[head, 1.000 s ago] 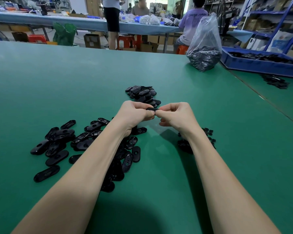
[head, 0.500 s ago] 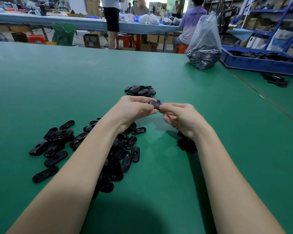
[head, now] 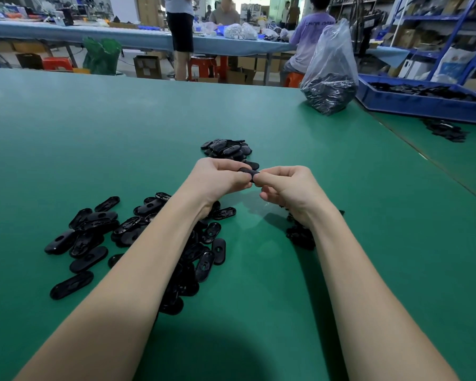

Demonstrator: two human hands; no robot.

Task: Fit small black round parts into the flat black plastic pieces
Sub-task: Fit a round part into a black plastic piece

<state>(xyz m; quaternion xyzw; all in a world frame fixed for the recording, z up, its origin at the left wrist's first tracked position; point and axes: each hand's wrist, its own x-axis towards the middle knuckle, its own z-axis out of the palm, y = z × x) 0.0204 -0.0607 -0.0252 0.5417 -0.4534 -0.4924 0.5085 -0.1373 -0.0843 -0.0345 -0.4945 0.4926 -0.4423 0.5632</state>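
1. Head view: a flat black plastic piece [head: 248, 172] is pinched at frame centre between the left hand [head: 220, 178] and the right hand [head: 287, 185], both raised above the green table [head: 94, 138].
2. The left hand's fingers are curled around the piece, apparently to steady it; the right hand's fingertips are pressed against its near end, probably so that a small round part can be seated. The round part itself cannot be made out.
3. A heap of unfitted oval pieces [head: 127, 235] is spread at lower left, within the left hand's reach.
4. A small dark heap [head: 300, 235], likely the round parts, is kept under the right wrist.
5. A smaller pile [head: 227, 149] lies just above the hands, probably finished pieces kept apart.
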